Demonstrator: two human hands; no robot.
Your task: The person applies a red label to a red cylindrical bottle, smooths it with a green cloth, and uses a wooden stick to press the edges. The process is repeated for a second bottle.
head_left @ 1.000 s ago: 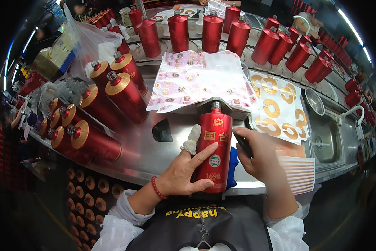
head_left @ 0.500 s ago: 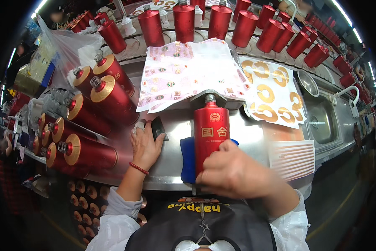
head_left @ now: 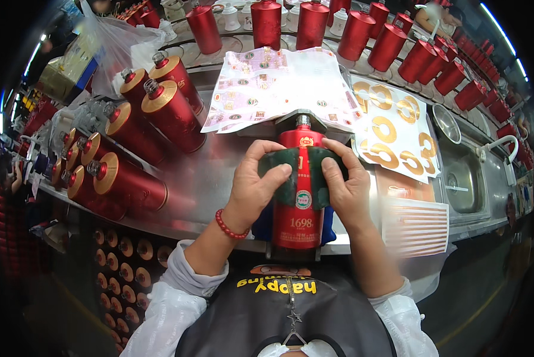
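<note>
**Red bottle held under dark green pads, front labels on, no gold collar seen**

The red bottle (head_left: 299,215) is laid face-up on a blue cloth (head_left: 263,225), mid-bench, with its neck at a metal holder (head_left: 324,124). A dark green pad is held against each side: the left pad (head_left: 287,195) by the left hand (head_left: 247,193), the right pad (head_left: 319,191) by the right hand (head_left: 354,199). Fingers are curled narrow around the pads, thumbs on top; undersides are hidden, so whether the pads join below cannot be told.

Progress: crest, gold lettering and round sticker (head_left: 303,199) are in place on the front. Smoothing is judged to be in hand. No gold ring is seen at this shoulder, so that step is judged not yet done; gold collars are borne by the left-side bottles (head_left: 172,122). Gold rings are left on the ring sheet (head_left: 405,132), and stickers on the printed sheets (head_left: 243,89). Uncollared bottles (head_left: 267,24) are lined up behind, judged unfinished.
</note>
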